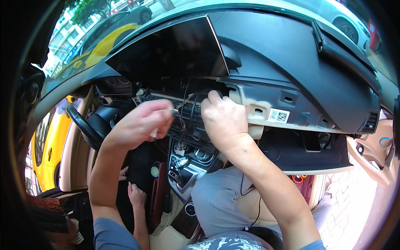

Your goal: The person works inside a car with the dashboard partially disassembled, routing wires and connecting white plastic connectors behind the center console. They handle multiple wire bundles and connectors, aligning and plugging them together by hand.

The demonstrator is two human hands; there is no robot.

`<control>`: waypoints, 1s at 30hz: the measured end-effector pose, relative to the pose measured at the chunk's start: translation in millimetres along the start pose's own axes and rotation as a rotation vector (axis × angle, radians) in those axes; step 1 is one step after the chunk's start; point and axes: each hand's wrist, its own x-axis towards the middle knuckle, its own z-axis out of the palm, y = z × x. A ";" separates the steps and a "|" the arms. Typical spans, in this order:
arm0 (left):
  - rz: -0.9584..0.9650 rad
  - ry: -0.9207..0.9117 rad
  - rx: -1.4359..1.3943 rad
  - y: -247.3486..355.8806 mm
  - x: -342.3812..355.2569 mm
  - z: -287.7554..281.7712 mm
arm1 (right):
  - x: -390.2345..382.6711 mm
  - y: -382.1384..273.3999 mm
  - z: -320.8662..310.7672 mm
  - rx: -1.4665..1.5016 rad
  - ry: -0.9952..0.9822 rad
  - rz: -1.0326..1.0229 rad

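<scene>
My left hand (pixel 150 123), slightly blurred, is closed on a small pale piece, with a thin metallic tip showing by its fingers, left of centre in front of the dashboard. My right hand (pixel 223 118) is curled at the upper edge of the exposed centre console (pixel 196 135), among dark cables (pixel 185 121); what its fingers hold is hidden. Above both hands a large dark screen (pixel 166 50) rests tilted on the dashboard. Right of my right hand is a bare panel strip (pixel 304 106) with slots and a printed label.
Steering wheel (pixel 83 125) at left; another person's hand (pixel 137 196) low beside it. Gear selector (pixel 179 177) below the hands. An open glove compartment (pixel 283 152) holds a phone (pixel 312 141). My knee (pixel 212 191) is below. An open door (pixel 381 150) at right; cars (pixel 46 150) outside.
</scene>
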 end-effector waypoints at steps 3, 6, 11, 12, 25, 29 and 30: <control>0.281 0.231 -0.172 -16.8 -38.1 5.4 | -11.2 -3.1 -6.2 0.128 0.075 0.005; 0.591 0.351 -0.406 -46.6 -57.7 35.5 | -42.5 -17.9 -19.5 0.266 0.322 0.026; 0.712 0.349 -0.975 -88.6 -60.3 99.5 | -111.7 -60.1 -19.6 1.168 -0.174 0.574; 0.691 0.313 -1.003 -93.5 -60.1 107.2 | -114.5 -59.9 -9.6 1.401 -0.306 0.620; 0.584 0.381 -1.143 -145.4 -60.2 124.6 | -127.7 -49.1 36.8 2.111 -0.185 0.854; 0.579 0.365 -0.950 -157.0 -51.6 121.3 | -130.7 -49.3 48.2 2.144 -0.188 0.884; 0.552 0.389 -0.963 -158.4 -50.9 124.1 | -131.5 -50.6 50.8 2.143 -0.178 0.882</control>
